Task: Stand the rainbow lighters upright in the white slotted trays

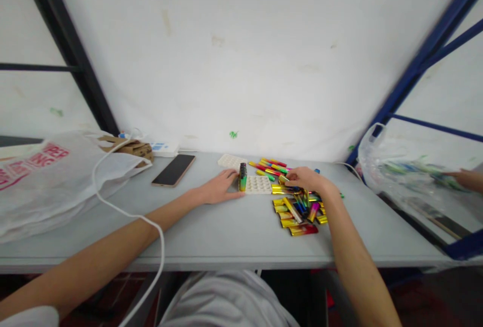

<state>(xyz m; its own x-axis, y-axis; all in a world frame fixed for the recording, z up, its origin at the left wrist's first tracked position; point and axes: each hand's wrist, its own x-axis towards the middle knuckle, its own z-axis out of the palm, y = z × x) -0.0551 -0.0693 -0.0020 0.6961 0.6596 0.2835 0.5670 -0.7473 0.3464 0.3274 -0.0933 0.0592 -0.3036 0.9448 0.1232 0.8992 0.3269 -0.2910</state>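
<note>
Grey desk (226,231), ctr frame, bore lighters (293,210), prob. light, stiff, slick, best taken mid-body; L hand (219,188) curved loosely by tray (260,184), R hand (305,180) amid lighters, hold unclear.

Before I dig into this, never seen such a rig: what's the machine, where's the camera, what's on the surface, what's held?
No machine here: just a person's two bare hands. The single picture comes from a camera worn on their head, looking forward and down at a grey table.

The left hand rests at the left end of a white tray, beside a row of upright lighters. The right hand is at a loose pile of shiny, colourful lighters; whether it grips one is hard to tell.

Also there: a second white tray, a phone and a plastic bag. At far right, another person's hand shows.
</note>
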